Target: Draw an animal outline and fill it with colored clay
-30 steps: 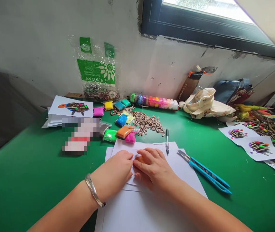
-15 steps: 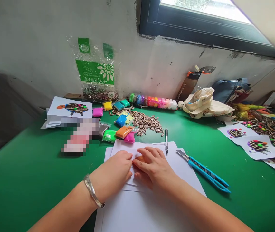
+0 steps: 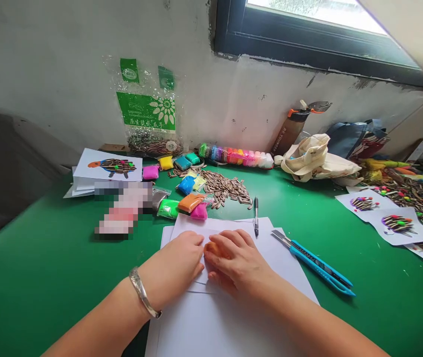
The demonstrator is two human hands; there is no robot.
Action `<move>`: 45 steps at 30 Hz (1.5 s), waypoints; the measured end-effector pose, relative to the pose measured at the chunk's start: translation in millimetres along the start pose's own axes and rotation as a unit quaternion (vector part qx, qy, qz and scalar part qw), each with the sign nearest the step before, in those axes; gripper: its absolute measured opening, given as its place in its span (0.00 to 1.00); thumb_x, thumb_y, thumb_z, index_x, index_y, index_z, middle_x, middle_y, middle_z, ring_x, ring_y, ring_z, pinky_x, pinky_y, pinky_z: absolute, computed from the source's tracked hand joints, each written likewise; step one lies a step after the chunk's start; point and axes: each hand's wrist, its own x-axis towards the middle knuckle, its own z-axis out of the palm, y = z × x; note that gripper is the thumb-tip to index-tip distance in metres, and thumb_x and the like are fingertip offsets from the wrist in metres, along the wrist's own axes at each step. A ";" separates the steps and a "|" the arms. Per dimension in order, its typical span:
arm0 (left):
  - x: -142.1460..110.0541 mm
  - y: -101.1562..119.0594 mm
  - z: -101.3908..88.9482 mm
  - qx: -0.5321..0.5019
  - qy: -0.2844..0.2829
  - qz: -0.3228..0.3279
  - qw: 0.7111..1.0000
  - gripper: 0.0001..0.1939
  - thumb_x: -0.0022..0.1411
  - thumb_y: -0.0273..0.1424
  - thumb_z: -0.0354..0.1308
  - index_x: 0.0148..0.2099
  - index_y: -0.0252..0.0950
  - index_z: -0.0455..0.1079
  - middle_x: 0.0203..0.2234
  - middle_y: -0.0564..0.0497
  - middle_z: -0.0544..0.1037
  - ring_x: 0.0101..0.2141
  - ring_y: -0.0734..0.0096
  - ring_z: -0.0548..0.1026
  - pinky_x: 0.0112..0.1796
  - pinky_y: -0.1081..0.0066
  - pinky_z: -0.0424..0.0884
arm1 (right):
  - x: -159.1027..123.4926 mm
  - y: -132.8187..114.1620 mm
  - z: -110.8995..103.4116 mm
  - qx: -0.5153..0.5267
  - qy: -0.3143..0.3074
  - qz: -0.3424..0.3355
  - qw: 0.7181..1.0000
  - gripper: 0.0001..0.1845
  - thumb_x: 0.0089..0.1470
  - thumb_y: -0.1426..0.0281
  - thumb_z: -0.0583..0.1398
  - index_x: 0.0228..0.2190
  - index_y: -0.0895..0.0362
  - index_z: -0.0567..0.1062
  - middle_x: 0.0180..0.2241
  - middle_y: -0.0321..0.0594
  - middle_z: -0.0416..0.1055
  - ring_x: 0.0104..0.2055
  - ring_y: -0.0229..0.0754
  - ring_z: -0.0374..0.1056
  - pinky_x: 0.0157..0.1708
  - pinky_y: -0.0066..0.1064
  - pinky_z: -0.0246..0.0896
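Note:
A lump of orange clay lies on a small white sheet, partly covered by fingers. My right hand arches over it with bent fingers resting around the clay and the thumb beneath on the paper side. My left hand, a silver bangle on its wrist, rests on the paper just left of the clay. Its thumb and forefinger tips are apart and the other fingers are hidden. Under both hands is a stack of white paper.
Behind the paper are clay packets and a pile of sunflower seeds. A pen and a blue utility knife, blade showing, lie at right. Seed pictures sit at left; a bottle and cloth bag stand by the wall.
My right fingers have shifted slightly to the right and lifted a little, showing more of the orange clay. My left hand stays in place.

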 end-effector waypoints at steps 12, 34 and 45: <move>0.2 1.2 -2.4 0.016 0.000 -0.010 1.000 0.10 0.63 0.21 0.49 0.36 0.31 0.72 0.36 0.45 0.71 0.40 0.61 0.71 0.40 0.63 0.70 | -6.4 6.0 -4.8 0.048 0.055 0.076 0.994 0.12 0.57 0.72 0.57 0.41 0.52 0.77 0.50 0.46 0.69 0.52 0.51 0.61 0.50 0.47 0.56; 14.6 2.3 8.5 -0.005 0.077 0.067 0.995 0.07 0.62 0.27 0.57 0.44 0.35 0.70 0.40 0.46 0.70 0.45 0.58 0.67 0.48 0.59 0.68 | -14.8 43.1 -11.5 0.092 0.003 0.063 0.994 0.16 0.59 0.79 0.52 0.38 0.54 0.77 0.32 0.41 0.70 0.35 0.41 0.62 0.36 0.33 0.58; 14.0 3.0 4.2 -0.055 0.059 0.046 0.996 0.18 0.60 0.27 0.57 0.54 0.39 0.66 0.48 0.45 0.68 0.52 0.56 0.64 0.54 0.58 0.64 | -19.0 42.8 -33.8 0.108 -0.089 0.077 0.987 0.19 0.54 0.85 0.51 0.36 0.55 0.76 0.32 0.39 0.69 0.35 0.40 0.63 0.36 0.30 0.59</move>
